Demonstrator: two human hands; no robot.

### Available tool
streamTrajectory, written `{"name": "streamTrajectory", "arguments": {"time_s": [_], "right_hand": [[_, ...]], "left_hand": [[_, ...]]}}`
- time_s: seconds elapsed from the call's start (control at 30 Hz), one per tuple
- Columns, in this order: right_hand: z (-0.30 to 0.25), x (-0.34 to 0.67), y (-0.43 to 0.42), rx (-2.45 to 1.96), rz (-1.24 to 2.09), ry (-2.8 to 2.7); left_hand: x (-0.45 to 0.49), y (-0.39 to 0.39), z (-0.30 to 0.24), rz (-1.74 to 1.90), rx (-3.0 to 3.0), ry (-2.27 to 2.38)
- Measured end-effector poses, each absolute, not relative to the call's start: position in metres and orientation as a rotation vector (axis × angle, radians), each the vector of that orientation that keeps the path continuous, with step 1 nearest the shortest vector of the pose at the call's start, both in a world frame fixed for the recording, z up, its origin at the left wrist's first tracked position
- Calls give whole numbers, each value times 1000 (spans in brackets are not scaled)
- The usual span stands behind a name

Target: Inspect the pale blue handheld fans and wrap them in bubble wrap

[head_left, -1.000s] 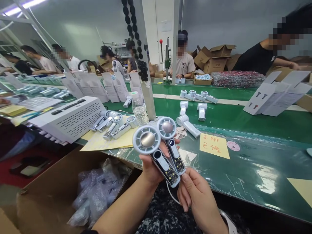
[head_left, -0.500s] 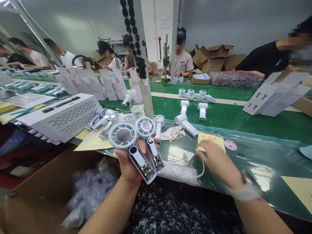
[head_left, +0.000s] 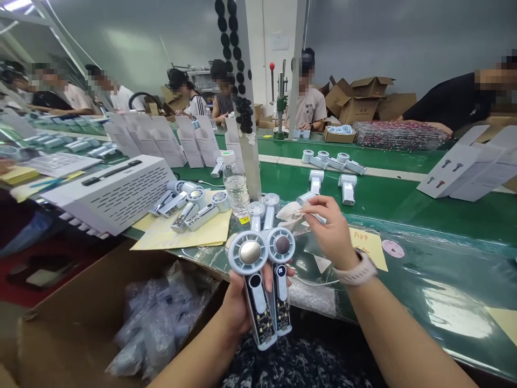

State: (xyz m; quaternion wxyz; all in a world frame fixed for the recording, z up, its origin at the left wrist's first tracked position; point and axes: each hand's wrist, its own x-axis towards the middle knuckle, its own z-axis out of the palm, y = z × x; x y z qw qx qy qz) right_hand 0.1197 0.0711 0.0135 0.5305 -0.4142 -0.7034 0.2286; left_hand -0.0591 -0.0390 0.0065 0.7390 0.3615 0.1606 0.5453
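Observation:
My left hand (head_left: 238, 304) is closed round the handles of two small hand-held fans (head_left: 262, 269), held upright side by side over my lap. Their round heads face me, and one handle shows a lit display. My right hand (head_left: 329, 229), with a watch on the wrist, reaches forward over the green bench and pinches a beige cloth (head_left: 291, 211) lying by a white fan (head_left: 307, 198). A thin white cable (head_left: 311, 281) lies on the bench below that wrist.
Several finished fans (head_left: 189, 205) lie on a yellow sheet beside a water bottle (head_left: 235, 183) and a white perforated box (head_left: 109, 194). A yellow note (head_left: 369, 248) lies to the right. A cardboard box of plastic bags (head_left: 153, 323) stands at my left. Other people work across the green conveyor (head_left: 404, 199).
My right hand left the fans' lower ends, swept right over the bench, then came back to the cloth and closed on it. My left hand swung the two fans upright.

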Motion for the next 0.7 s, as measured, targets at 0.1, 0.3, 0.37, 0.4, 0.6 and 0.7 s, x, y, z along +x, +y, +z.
{"name": "streamTrajectory", "arguments": {"time_s": [0.1, 0.3, 0.37, 0.4, 0.6, 0.7], "right_hand": [[34, 128, 40, -707, 1023, -1733], [35, 131, 23, -329, 2020, -1254], [35, 133, 23, -318, 2133, -1305], [36, 133, 22, -354, 2138, -1337], [38, 115, 4, -733, 1822, -1371], [34, 111, 8, -924, 1513, -1566]], "left_hand": [[-55, -36, 1, 1144, 752, 304], [-46, -35, -3, 954, 802, 214], [-45, -36, -4, 910, 799, 236], [-44, -36, -6, 907, 787, 240], [-44, -39, -21, 1001, 697, 161], [-43, -40, -18, 985, 644, 245]]}}
